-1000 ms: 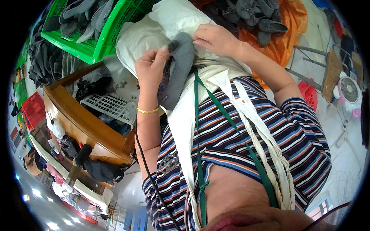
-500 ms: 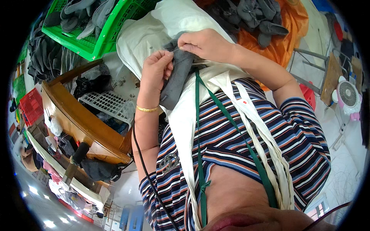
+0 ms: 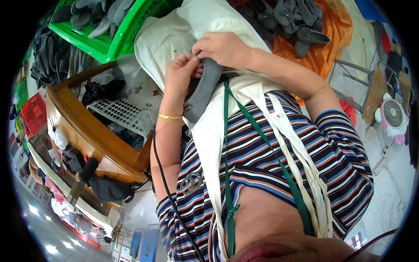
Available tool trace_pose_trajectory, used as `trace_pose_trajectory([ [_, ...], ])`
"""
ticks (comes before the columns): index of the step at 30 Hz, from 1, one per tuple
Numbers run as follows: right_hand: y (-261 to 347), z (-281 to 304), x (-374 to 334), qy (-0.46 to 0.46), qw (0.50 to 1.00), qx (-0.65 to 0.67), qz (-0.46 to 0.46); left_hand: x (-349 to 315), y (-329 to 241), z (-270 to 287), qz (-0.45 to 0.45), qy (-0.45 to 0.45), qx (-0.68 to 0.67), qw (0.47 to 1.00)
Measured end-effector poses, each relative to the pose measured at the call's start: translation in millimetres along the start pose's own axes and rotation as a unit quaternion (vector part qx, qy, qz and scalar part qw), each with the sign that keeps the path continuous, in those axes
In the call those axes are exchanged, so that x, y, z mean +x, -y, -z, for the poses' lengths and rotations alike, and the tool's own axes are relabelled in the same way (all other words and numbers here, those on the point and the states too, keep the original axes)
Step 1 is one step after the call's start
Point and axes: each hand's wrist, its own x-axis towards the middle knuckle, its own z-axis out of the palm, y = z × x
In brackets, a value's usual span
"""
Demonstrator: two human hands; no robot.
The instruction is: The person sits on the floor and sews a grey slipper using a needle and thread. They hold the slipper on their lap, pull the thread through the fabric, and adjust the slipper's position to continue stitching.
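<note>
A dark grey fabric shoe (image 3: 204, 86) lies across my lap on the white apron (image 3: 163, 35), its opening turned to the left. My left hand (image 3: 180, 75) grips its far-left edge, thumb and fingers pressed together, the other fingers curled against the inside. Right beside it, at the far end of the shoe, my right hand (image 3: 224, 49) is closed in a pinch, its fingertips meeting the left thumb and fingers. What the right fingertips hold is too small and too covered to make out.
A green plastic crate (image 3: 109, 48) with grey shoes stands far left. More grey shoes (image 3: 301, 22) lie on orange sheeting (image 3: 334, 30) at far right. A wooden table (image 3: 94, 126) is at my left, a white fan (image 3: 393, 113) at right. A black cord (image 3: 163, 183) runs along my left arm.
My right hand has moved slightly left, and its fingertips now meet those of my left hand. A thin light line between the hands no longer shows. The shoe has turned, showing more of its opening.
</note>
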Motion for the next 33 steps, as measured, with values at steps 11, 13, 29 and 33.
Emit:
trace_pose_trajectory([
  [11,-93,73,-20,-0.118,0.841,0.502,-0.16,-14,1,-16,-0.159,-0.109,0.24,0.951],
  [13,-86,118,-10,-0.284,0.617,0.71,-0.187,-13,3,-17,-0.183,-0.111,0.25,0.944],
  [29,-121,128,-58,-0.427,0.574,0.641,-0.278,-8,3,-10,-0.423,-0.142,0.553,0.703],
  [33,-93,153,-41,-0.408,0.565,0.678,-0.233,5,-9,-14,-0.377,-0.124,0.546,0.737],
])
